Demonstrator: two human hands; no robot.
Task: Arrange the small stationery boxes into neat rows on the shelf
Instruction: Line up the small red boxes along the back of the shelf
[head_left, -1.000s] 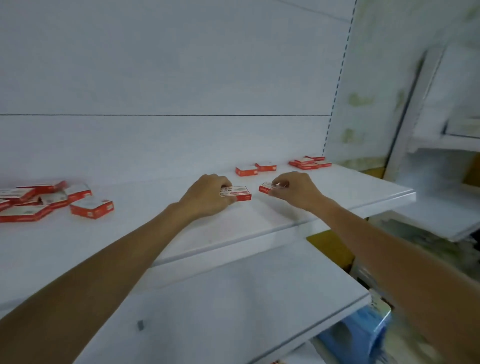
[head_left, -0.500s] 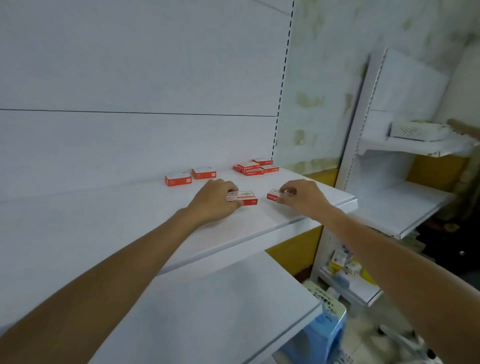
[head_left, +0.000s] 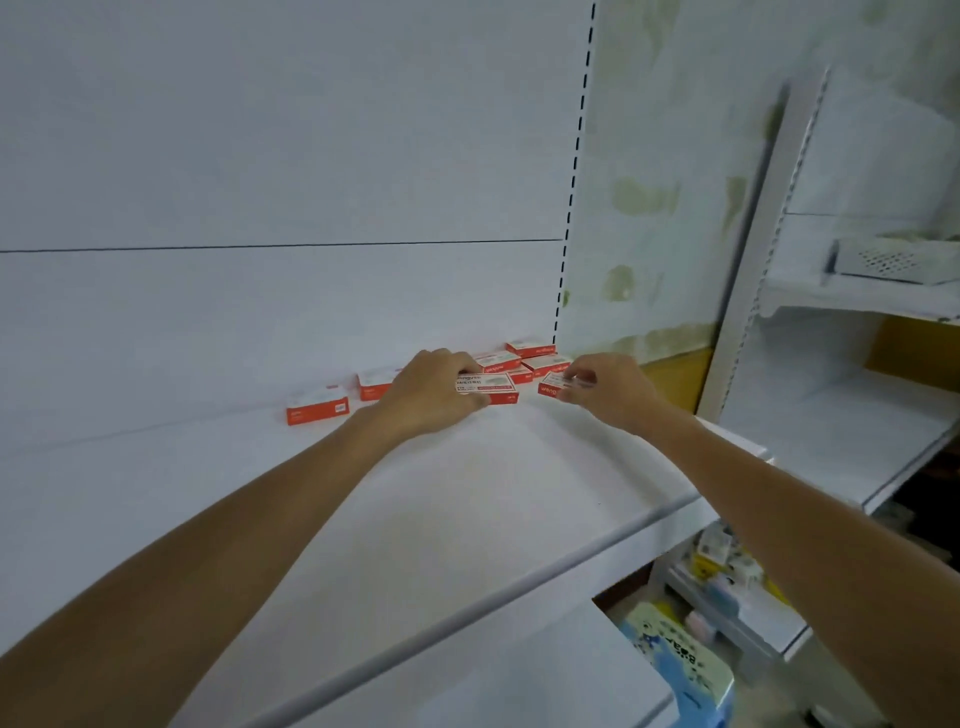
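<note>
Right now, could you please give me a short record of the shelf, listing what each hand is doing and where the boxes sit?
Surface: white shelf
Left grip: left hand holds a red-and-white box, fingers curled over it
Right grip: right hand pinches a second box
Back wall: two spaced boxes, left of the hands
Corner: loose cluster of boxes, overlapping, not aligned
Task state: neat rows not yet formed
</note>
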